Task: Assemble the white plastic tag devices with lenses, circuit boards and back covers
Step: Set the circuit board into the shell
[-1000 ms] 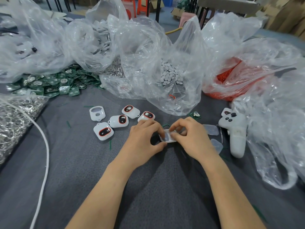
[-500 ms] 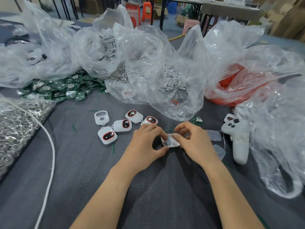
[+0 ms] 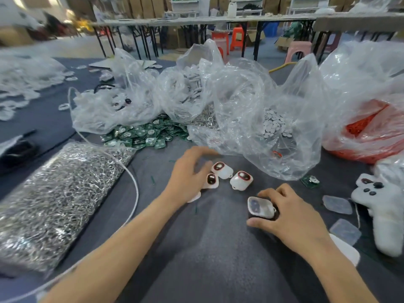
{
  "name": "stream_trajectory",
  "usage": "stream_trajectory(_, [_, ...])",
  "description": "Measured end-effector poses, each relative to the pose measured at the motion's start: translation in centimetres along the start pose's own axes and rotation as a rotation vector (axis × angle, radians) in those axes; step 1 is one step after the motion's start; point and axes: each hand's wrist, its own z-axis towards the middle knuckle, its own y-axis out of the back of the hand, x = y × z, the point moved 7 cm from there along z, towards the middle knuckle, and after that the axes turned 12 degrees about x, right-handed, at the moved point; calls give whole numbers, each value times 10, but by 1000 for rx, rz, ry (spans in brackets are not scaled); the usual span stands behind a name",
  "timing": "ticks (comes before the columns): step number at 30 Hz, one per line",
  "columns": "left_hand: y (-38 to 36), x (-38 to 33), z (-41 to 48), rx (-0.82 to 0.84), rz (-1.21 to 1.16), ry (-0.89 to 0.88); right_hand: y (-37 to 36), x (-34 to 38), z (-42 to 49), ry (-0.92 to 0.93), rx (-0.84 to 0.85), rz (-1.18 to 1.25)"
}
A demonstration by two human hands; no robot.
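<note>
The white tag is in the right hand. The thumb and fingers curl round its edges and pinch it just above the grey worktop. Its hollow side faces the left hand. Something dark and shiny sits inside, but it is too blurry to say what.

The left hand is apart from the right one. It is palm down with loose, spread fingers and holds nothing. Right by its fingers, on the side nearer the right hand, lie three more tags, each with a dark window ringed in red. I cannot tell if the fingers touch them. A bit of another white piece peeks out from under this hand.

A little past the right hand lies a single green board. On that hand's outer side are two clear covers and a white controller.

Past the left hand is a big pile of green boards. On its outer side sits a bag of shiny metal rings with a white cord bending along it.

Far past both hands are crinkly clear bags, one with small grey discs and one with red stuff
</note>
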Motion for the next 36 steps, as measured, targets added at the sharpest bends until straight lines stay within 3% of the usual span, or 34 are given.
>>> stream_trajectory(5, [52, 90, 39, 70, 455, 291, 3, 6, -2, 27, -74, 22])
stream_trajectory(8, [67, 122, 43, 157, 628, 343, 2, 8, -2, 28, -67, 27])
stream_trajectory(14, [90, 103, 31, -139, 683, 375, 6, 3, -1, 74, -119, 177])
stream_trajectory(15, [87, 88, 29, -185, 640, 348, 8, 2, -1, 98, -161, 238])
stream_trajectory(17, [74, 47, 25, -225, 282, 249, 16, -1, -4, 145, -293, 408])
stream_trajectory(21, [-16, -29, 6, 51, -583, 121, 24, -2, -8, 232, -353, 916])
stream_trajectory(23, [-58, -46, -7, 139, -812, 153, 25, 0, -11, 269, -341, 1076])
stream_trajectory(36, [-82, -39, -24, 165, -890, 166, 17, 3, -8, 253, -210, 1297])
